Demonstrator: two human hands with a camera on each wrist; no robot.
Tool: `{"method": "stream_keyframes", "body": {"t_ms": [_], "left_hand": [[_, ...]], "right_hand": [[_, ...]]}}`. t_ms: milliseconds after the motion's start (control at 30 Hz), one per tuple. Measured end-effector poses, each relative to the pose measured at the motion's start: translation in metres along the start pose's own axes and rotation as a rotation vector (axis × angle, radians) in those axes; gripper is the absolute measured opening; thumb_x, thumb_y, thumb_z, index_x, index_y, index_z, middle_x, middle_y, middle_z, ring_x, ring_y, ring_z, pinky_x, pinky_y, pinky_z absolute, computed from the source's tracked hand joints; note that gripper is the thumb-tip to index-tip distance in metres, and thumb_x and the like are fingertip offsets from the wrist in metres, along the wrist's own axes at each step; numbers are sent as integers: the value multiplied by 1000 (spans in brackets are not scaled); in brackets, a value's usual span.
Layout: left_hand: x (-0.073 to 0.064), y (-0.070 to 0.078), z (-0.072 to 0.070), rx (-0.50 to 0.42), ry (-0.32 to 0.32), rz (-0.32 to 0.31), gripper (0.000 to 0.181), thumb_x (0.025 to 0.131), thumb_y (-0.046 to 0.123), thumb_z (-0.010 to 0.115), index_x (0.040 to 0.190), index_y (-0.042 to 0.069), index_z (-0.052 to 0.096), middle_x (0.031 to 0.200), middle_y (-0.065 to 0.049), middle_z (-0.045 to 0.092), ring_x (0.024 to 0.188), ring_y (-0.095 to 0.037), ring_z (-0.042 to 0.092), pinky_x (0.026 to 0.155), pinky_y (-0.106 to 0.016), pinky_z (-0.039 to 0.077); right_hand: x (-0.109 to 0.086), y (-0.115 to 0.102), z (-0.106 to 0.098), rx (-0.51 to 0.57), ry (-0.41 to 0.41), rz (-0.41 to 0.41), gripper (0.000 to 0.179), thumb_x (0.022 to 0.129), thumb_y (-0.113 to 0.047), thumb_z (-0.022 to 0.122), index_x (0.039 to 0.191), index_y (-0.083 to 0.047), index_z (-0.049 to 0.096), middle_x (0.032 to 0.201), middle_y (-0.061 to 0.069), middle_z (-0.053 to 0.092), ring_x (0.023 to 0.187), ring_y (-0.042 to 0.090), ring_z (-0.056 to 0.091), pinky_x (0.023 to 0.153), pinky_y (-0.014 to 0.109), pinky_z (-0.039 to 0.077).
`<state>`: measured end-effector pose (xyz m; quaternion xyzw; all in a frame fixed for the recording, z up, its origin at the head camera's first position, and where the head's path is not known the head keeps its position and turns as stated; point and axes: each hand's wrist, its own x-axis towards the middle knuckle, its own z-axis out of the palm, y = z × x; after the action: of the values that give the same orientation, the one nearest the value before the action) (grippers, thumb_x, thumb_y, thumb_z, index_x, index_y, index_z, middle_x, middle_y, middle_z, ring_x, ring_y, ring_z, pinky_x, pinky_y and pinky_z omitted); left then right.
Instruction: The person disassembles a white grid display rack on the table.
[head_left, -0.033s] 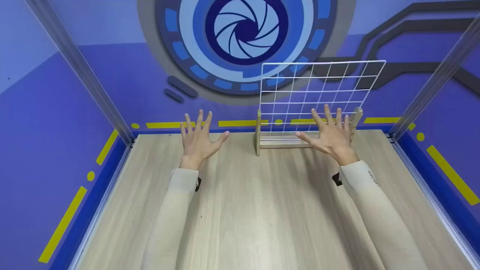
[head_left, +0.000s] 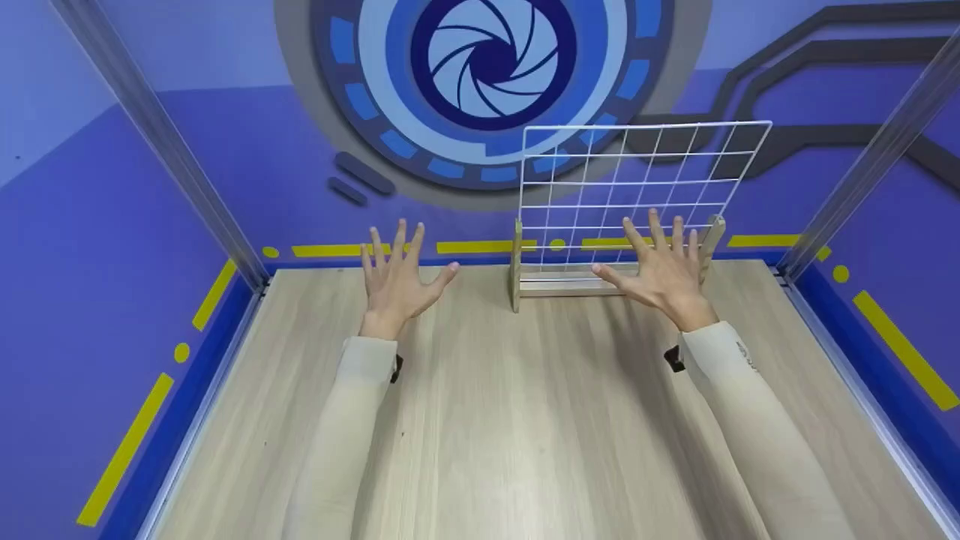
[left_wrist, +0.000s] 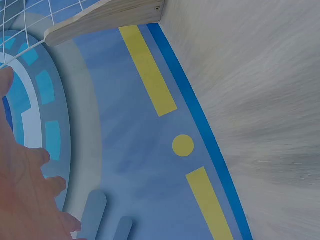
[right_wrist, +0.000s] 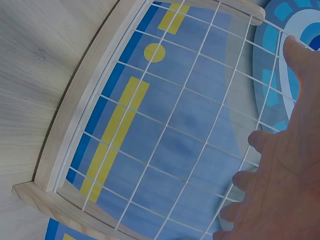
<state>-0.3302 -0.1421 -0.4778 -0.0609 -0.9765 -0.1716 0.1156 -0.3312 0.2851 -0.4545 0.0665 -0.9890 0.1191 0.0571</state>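
Both hands are held out over the table with fingers spread and straight, holding nothing. My left hand [head_left: 397, 289] is left of a white wire grid [head_left: 622, 180], apart from it. My right hand [head_left: 664, 277] is in front of the grid's right part and hides some of its lower wires. Wooden side pieces and a wooden base bar [head_left: 570, 288] carry the grid upright at the back of the table. In the right wrist view the fingers [right_wrist: 245, 180] overlap the grid's wires; I cannot tell whether they touch.
A pale wood-grain table [head_left: 480, 420] spreads below the arms. Blue printed walls [head_left: 90, 247] with yellow marks enclose it at the back and sides. Metal posts [head_left: 180, 157] stand at the back corners. Each cuff has a small black piece [head_left: 674, 358] beside it.
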Motion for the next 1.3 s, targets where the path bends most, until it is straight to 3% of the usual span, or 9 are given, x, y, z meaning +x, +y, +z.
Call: {"method": "stream_keyframes", "body": {"t_ms": [300, 500, 800, 1033, 1133, 1300], "left_hand": [[6, 11, 1, -33, -27, 9, 101, 96, 85, 42, 173, 27, 12, 181, -6, 1, 161, -50, -17, 130, -67, -9], [14, 25, 2, -87, 3, 36, 101, 96, 85, 42, 173, 24, 19, 181, -9, 9, 163, -50, -12, 130, -67, -5], [23, 35, 4, -225, -54, 21, 98, 97, 83, 43, 173, 27, 14, 181, -7, 6, 163, -48, -13, 131, -63, -10], [27, 46, 15, -344, -128, -12, 96, 99, 81, 42, 173, 27, 14, 181, -7, 7, 164, -48, -9, 131, -63, -10], [31, 54, 22, -381, -148, -11, 93, 101, 78, 43, 173, 26, 15, 181, -6, 8, 165, -46, -5, 131, -62, -8], [41, 70, 34, -465, -196, -14, 90, 103, 73, 45, 173, 26, 16, 181, -5, 10, 166, -44, -3, 131, -64, -3]], "right_hand": [[1, 8, -12, -22, 42, -17, 107, 91, -88, 43, 172, -22, 18, 179, 22, 0, 161, 55, -11, 125, 73, -14], [-3, 29, -27, -51, 86, -23, 105, 93, -85, 45, 172, -20, 20, 178, 23, 3, 161, 56, -8, 127, 72, -12], [-6, 58, -35, 40, 109, -22, 101, 96, -78, 50, 171, -16, 23, 178, 25, 7, 162, 55, -2, 126, 75, -4], [-14, 80, -36, 140, 131, -20, 96, 98, -69, 59, 170, -14, 28, 177, 25, 12, 162, 55, 3, 122, 81, 4], [-15, 91, -35, 222, 199, -10, 89, 100, -60, 64, 167, -10, 34, 175, 26, 20, 158, 57, 19, 119, 83, 16], [-9, 106, -27, 388, 397, 36, 68, 100, -38, 70, 155, -3, 52, 161, 28, 43, 144, 54, 43, 116, 73, 34]]}}
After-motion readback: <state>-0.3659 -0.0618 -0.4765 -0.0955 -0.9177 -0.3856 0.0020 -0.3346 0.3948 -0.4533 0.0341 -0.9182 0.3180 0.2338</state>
